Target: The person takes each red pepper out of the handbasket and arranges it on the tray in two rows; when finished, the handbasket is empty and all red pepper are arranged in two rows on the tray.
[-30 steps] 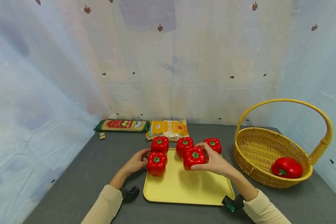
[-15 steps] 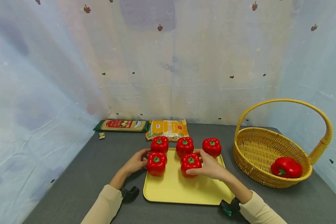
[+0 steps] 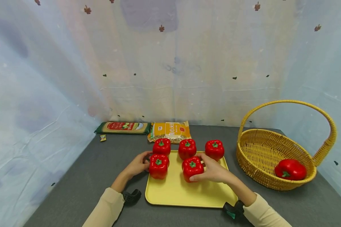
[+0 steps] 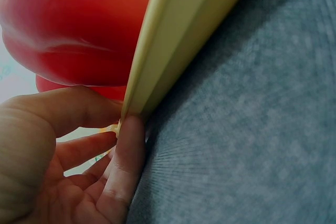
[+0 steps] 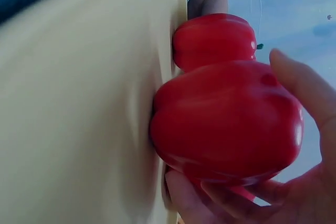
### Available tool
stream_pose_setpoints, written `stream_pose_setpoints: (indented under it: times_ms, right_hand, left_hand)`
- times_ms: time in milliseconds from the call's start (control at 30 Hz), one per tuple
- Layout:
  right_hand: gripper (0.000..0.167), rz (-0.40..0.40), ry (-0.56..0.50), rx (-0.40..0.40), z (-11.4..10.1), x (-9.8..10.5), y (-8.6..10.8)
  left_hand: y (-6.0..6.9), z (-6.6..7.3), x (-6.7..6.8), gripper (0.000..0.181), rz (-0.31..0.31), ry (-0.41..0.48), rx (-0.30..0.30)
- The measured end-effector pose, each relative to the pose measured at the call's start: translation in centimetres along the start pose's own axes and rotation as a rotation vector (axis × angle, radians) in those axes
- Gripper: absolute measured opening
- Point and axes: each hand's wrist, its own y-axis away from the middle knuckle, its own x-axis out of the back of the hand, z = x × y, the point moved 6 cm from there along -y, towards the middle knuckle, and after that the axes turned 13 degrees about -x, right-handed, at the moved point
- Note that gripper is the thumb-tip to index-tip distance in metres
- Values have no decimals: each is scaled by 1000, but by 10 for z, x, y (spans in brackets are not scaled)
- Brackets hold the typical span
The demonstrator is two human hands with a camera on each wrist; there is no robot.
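Note:
In the head view my right hand (image 3: 213, 170) holds a red bell pepper (image 3: 192, 169) at the middle of the yellow tray (image 3: 184, 197). The right wrist view shows this bell pepper (image 5: 226, 121) sitting on the tray, with the thumb at one side and fingers curled at the other. My left hand (image 3: 137, 164) is at the tray's left edge, beside another red bell pepper (image 3: 158, 167). In the left wrist view its thumb and fingers pinch the tray's rim (image 4: 137, 72). Three more bell peppers stand along the far side: left (image 3: 161, 146), middle (image 3: 187, 148) and right (image 3: 214, 149).
A yellow wicker basket (image 3: 261, 170) with a tall handle stands at the right, with one red bell pepper (image 3: 290, 169) lying inside. Behind the tray lie a yellow food bag (image 3: 171, 130) and a long green packet (image 3: 125, 127). A small wrapped packet (image 3: 103, 137) lies at the far left.
My right hand has brought its bell pepper down and toward me onto the tray, in front of the far middle one. The left hand stays at the tray's edge.

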Motion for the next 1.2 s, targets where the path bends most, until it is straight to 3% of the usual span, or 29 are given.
stream_pose_setpoints:
  times_ms: [200, 333, 767, 1200]
  right_hand:
    - [84, -110, 49, 144, -4, 4, 4]
    - [77, -173, 25, 182, -4, 9, 5]
    - [77, -47, 51, 220, -6, 3, 3]
    - [81, -31, 49, 186, -6, 2, 1]
  left_hand:
    - [0, 0, 0, 55, -4, 7, 1]
    - [-1, -1, 1, 55, -4, 11, -1]
    - [1, 0, 0, 55, -2, 15, -2]
    - [1, 1, 0, 54, -3, 5, 1]
